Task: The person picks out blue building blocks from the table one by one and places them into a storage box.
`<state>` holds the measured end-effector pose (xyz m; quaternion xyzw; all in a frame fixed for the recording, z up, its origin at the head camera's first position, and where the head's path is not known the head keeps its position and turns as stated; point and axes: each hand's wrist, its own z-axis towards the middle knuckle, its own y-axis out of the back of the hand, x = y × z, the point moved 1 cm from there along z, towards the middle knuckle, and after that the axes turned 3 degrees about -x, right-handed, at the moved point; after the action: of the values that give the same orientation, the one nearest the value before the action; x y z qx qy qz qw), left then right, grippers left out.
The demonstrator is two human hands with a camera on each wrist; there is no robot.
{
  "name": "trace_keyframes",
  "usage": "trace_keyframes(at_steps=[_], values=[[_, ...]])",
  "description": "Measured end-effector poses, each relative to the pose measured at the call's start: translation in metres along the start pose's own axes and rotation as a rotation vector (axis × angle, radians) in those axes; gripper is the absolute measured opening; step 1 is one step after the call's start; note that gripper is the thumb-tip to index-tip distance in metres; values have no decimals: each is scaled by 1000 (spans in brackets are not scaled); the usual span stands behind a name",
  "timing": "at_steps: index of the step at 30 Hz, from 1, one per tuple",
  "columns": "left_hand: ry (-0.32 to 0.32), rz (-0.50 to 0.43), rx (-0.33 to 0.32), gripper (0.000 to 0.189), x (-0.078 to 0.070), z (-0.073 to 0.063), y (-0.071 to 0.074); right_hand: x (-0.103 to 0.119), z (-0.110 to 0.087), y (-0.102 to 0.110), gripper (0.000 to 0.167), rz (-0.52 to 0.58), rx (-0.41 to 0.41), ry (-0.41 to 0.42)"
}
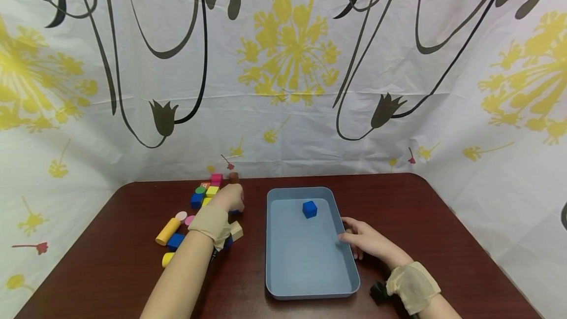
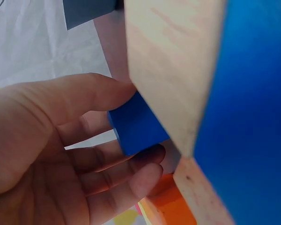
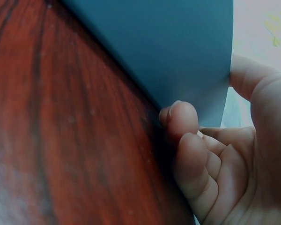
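The left grip (image 1: 230, 197), parted only by the block's width, pinches a blue straight-edged block (image 2: 138, 126) between thumb and fingers, beside assorted coloured blocks (image 1: 212, 191) toward the far edge of the dark red-brown wood-grain surface (image 1: 398, 201). The right grip (image 1: 372, 240) pinches the right wall of a grey-blue rectangular tray (image 1: 305, 260), thumb over the rim; inside, a solid blue cube (image 1: 310, 209) rests near the far edge.

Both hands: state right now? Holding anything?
Left hand: pinches a blue block between thumb and fingers.
Right hand: grips the tray by its edge.
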<state>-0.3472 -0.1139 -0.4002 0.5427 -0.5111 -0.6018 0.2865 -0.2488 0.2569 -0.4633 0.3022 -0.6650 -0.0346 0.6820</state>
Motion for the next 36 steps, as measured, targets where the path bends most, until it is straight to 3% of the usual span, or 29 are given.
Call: trace_keyframes(at_steps=[4, 11, 17, 27, 36], values=[[-11, -4, -8, 40, -3, -1, 2, 1, 0, 0, 64, 2, 4, -3], [-9, -17, -23, 12, -9, -2, 5, 2, -1, 0, 65, 3, 2, -6], [-54, -45, -28, 3, -17, -3, 8, 1, 0, 0, 64, 6, -1, -8], [-32, -41, -31, 27, -27, -1, 11, 2, -1, -1, 65, -3, -6, -8], [-115, -66, -92, 36, -45, -6, 17, 0, 1, 0, 64, -8, -7, -9]])
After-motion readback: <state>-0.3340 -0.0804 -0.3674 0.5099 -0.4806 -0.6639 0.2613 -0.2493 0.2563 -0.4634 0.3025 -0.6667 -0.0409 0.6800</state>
